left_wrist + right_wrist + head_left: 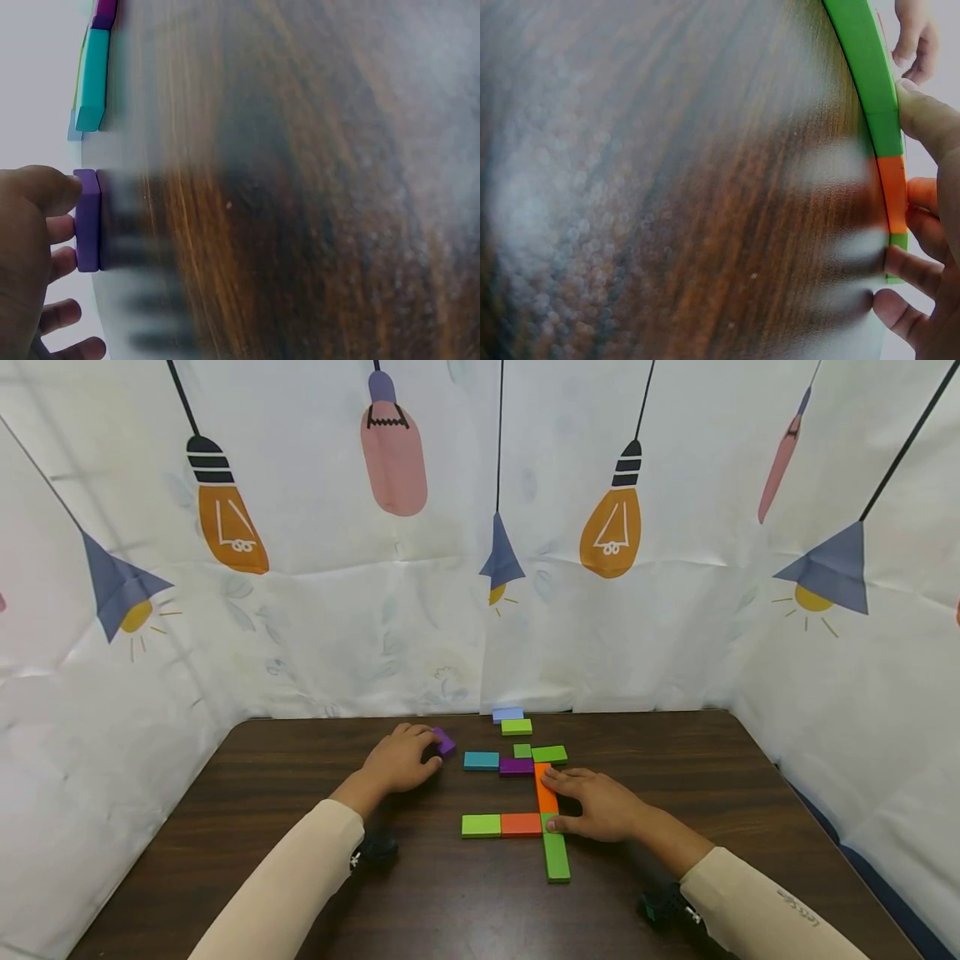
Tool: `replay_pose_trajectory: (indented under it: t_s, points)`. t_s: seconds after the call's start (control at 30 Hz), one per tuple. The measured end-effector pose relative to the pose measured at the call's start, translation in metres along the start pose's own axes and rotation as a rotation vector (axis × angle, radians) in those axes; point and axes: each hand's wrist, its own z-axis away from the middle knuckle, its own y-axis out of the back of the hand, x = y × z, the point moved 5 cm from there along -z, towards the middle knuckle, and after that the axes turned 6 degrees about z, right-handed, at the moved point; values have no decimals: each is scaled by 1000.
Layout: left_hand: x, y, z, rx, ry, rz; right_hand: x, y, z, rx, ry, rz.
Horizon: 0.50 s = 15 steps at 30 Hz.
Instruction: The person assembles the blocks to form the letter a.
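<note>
At the left my left hand [401, 758] holds a purple block [444, 742] at its fingertips. In the left wrist view the thumb overlaps the near end of this block [88, 221], and two fingers meet its far edge. My right hand [600, 802] rests on the blocks at the right: its fingers touch an upright orange block [546, 793], its thumb a green block [556, 858] below it. The right wrist view shows the thumb against the green block [866, 60] and the fingers beside the orange block [891, 195].
A light green block [481, 827] and a red-orange block [521, 825] form a row leading to the right-hand column. Above are a teal block [481, 762], a second purple block [516, 767] and several green pieces. A light blue block [507, 715] lies near the table's [292, 760] back edge.
</note>
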Motion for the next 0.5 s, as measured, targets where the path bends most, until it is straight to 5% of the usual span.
replay_pose_trajectory:
  t_s: [0.27, 0.5]
  points:
    - [-4, -3, -2, 48, -13, -4, 2, -2, 0, 0, -1, -1]
    - [-8, -9, -4, 57, 54, 26, 3, -3, -1, 5, 10, -1]
